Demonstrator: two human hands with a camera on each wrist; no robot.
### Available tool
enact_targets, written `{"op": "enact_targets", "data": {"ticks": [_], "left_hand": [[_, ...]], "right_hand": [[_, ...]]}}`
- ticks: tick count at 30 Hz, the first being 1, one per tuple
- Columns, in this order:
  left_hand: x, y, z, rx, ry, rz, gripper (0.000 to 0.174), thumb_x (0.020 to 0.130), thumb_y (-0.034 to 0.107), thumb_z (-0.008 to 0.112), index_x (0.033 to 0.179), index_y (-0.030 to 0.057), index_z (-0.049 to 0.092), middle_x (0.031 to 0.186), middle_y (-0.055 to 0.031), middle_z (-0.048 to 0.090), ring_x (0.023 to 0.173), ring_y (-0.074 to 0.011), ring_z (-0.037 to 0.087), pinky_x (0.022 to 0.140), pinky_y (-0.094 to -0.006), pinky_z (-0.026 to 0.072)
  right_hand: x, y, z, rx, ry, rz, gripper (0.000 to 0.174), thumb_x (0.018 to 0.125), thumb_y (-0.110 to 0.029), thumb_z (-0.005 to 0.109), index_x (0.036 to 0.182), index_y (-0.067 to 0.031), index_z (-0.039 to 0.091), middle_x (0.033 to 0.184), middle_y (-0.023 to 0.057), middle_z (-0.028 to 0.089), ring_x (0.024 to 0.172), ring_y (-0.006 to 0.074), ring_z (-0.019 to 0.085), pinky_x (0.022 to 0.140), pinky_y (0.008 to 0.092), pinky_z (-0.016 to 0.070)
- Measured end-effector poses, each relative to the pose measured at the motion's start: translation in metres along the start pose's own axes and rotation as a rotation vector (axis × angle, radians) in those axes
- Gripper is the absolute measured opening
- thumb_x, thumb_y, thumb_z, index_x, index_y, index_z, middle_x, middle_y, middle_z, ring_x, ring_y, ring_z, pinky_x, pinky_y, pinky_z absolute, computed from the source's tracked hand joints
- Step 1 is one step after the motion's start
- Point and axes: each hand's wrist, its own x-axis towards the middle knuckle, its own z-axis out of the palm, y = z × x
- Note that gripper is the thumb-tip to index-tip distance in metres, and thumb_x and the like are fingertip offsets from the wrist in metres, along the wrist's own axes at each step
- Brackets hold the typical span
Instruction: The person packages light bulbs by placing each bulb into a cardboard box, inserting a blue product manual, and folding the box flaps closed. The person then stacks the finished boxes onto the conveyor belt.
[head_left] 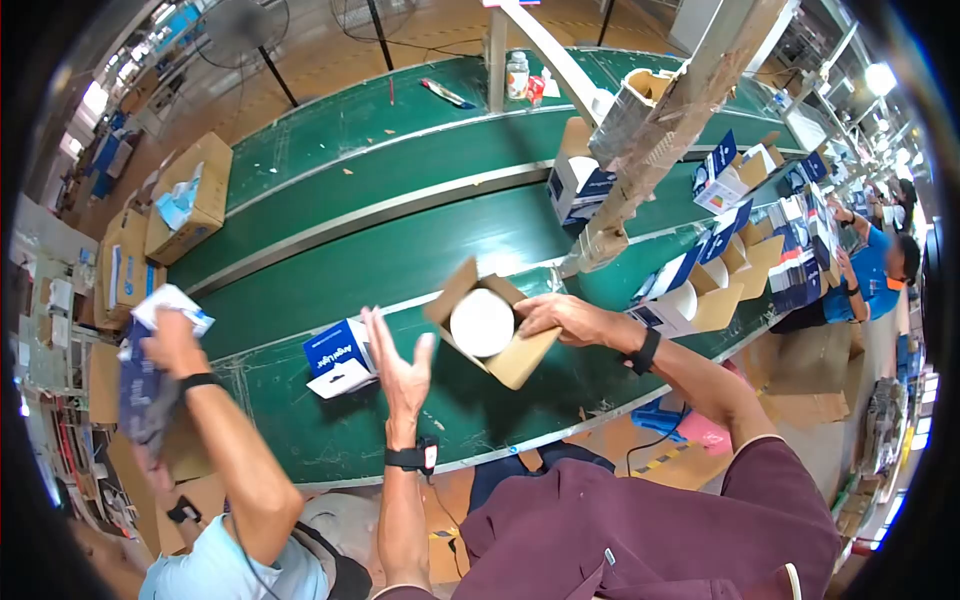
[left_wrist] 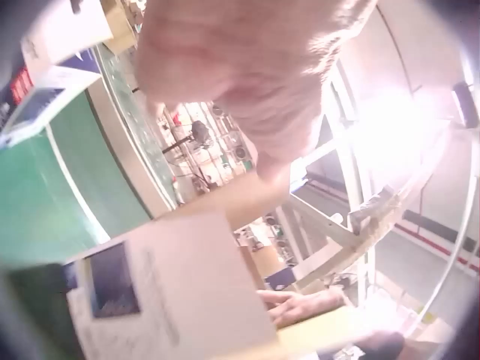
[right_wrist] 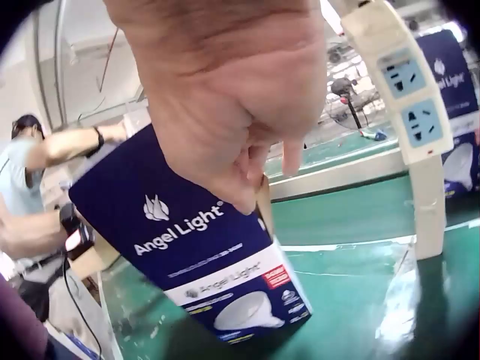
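Observation:
My right hand (head_left: 572, 320) pinches the edge of an open Angel Light carton (head_left: 524, 362) at its raised flaps. The right wrist view shows the carton's dark blue printed side (right_wrist: 180, 217), tilted over the green bench. A round white lamp (head_left: 482, 325) sits inside, its face toward the open top. To the carton's left my left hand (head_left: 402, 378) is raised, fingers straight and thumb apart, holding nothing. In the left wrist view this hand (left_wrist: 247, 67) hangs above the carton's white side (left_wrist: 187, 277). A smaller blue and white Angel Light box (head_left: 338, 352) lies beside it on the bench.
Several open cartons with lamps (head_left: 680, 302) line the bench at right. A taped post (head_left: 650, 150) with a socket strip (right_wrist: 409, 97) rises behind. At left another person (head_left: 235, 470) handles a blue box; brown cartons (head_left: 208, 205) stand beyond. A conveyor belt (head_left: 400, 265) runs along the bench.

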Motion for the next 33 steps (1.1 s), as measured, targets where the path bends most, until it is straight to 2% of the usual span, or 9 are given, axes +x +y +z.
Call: {"op": "enact_targets", "data": {"ticks": [2, 5, 6, 9, 14, 19, 24, 27, 33], "left_hand": [[0.01, 0.029, 0.018, -0.282, -0.182, 0.069, 0.102, 0.086, 0.032, 0.083, 0.165, 0.0004, 0.027, 0.173, -0.0259, 0.021, 0.162, -0.0395, 0.018, 0.131, -0.0451, 0.0189], [0.007, 0.05, 0.043, -0.447, -0.541, -0.155, 0.062, 0.101, 0.027, 0.066, 0.153, -0.0023, 0.05, 0.149, -0.0249, 0.06, 0.137, -0.0368, 0.06, 0.115, -0.0423, 0.0451], [-0.007, 0.064, 0.048, -0.24, -0.344, 0.001, 0.048, 0.107, 0.025, 0.054, 0.145, -0.0039, 0.058, 0.137, -0.0247, 0.068, 0.124, -0.0399, 0.067, 0.107, -0.0436, 0.0501], [-0.056, 0.071, 0.065, -0.22, -0.053, -0.279, 0.049, 0.111, 0.032, 0.047, 0.139, -0.0059, 0.059, 0.126, -0.0308, 0.069, 0.116, -0.0478, 0.066, 0.102, -0.0493, 0.0499], [-0.115, 0.125, 0.066, -0.69, -0.255, -0.378, 0.076, 0.113, 0.039, 0.05, 0.165, -0.0059, 0.017, 0.165, -0.0245, 0.036, 0.125, -0.0288, 0.06, 0.096, -0.0399, 0.057], [-0.068, 0.069, 0.052, -0.426, 0.037, -0.114, 0.06, 0.116, 0.035, 0.038, 0.158, -0.0076, 0.037, 0.164, -0.022, 0.041, 0.137, -0.0322, 0.057, 0.111, -0.039, 0.0483], [-0.011, 0.092, 0.035, -0.494, -0.47, -0.025, 0.054, 0.113, 0.037, 0.04, 0.124, -0.0046, 0.073, 0.115, -0.0185, 0.077, 0.11, -0.0272, 0.072, 0.102, -0.0372, 0.0534], [-0.002, 0.104, 0.03, -0.28, -0.809, -0.122, 0.046, 0.107, 0.033, 0.051, 0.121, -0.0049, 0.073, 0.104, -0.012, 0.076, 0.095, -0.0198, 0.07, 0.092, -0.0343, 0.0546], [0.022, 0.117, 0.073, -0.381, -1.304, -0.17, 0.036, 0.106, 0.025, 0.061, 0.132, 0.0025, 0.072, 0.115, -0.0039, 0.076, 0.099, -0.0133, 0.066, 0.093, -0.0316, 0.0531]], "right_hand": [[-0.021, -0.023, -0.02, -0.104, -0.113, -0.046, 0.049, 0.071, 0.01, 0.069, 0.114, -0.0107, 0.075, 0.123, 0.008, 0.072, 0.139, 0.0347, 0.055, 0.11, 0.0473, 0.0485], [-0.026, -0.044, -0.031, -0.348, 0.067, 0.022, 0.055, 0.074, 0.01, 0.068, 0.125, -0.0093, 0.07, 0.126, 0.0111, 0.071, 0.137, 0.0375, 0.055, 0.108, 0.0505, 0.0483], [-0.046, -0.023, -0.023, -0.397, 0.229, 0.108, 0.059, 0.075, 0.011, 0.066, 0.13, -0.0072, 0.065, 0.126, 0.0161, 0.069, 0.13, 0.0412, 0.058, 0.107, 0.0503, 0.0489], [-0.051, -0.118, -0.058, -0.219, 0.705, 0.351, 0.047, 0.084, 0.008, 0.067, 0.13, 0.0005, 0.063, 0.117, 0.0262, 0.066, 0.111, 0.0448, 0.065, 0.098, 0.0465, 0.0541], [-0.068, -0.145, 0.049, -0.036, 0.455, 0.237, 0.065, 0.089, -0.02, 0.08, 0.142, 0.0029, 0.05, 0.123, 0.0253, 0.061, 0.114, 0.044, 0.061, 0.098, 0.0487, 0.0514], [-0.052, -0.079, 0.072, -0.136, 0.454, 0.285, 0.02, 0.09, -0.012, 0.072, 0.107, -0.0034, 0.066, 0.1, 0.016, 0.064, 0.102, 0.0386, 0.061, 0.092, 0.0494, 0.0484], [-0.082, -0.046, 0.064, 0.042, 0.507, 0.334, 0.018, 0.089, -0.02, 0.068, 0.098, -0.0052, 0.064, 0.091, 0.0184, 0.062, 0.093, 0.0409, 0.062, 0.079, 0.0504, 0.051], [-0.096, -0.062, 0.027, 0.092, 0.318, 0.584, 0.03, 0.09, -0.033, 0.075, 0.105, -0.0071, 0.07, 0.086, 0.0179, 0.07, 0.081, 0.0384, 0.069, 0.072, 0.0475, 0.0545], [-0.084, -0.061, 0.044, -0.084, 0.459, 0.483, 0.044, 0.083, -0.045, 0.083, 0.101, -0.0069, 0.07, 0.09, 0.0166, 0.073, 0.085, 0.0389, 0.071, 0.075, 0.0479, 0.0568]]}}
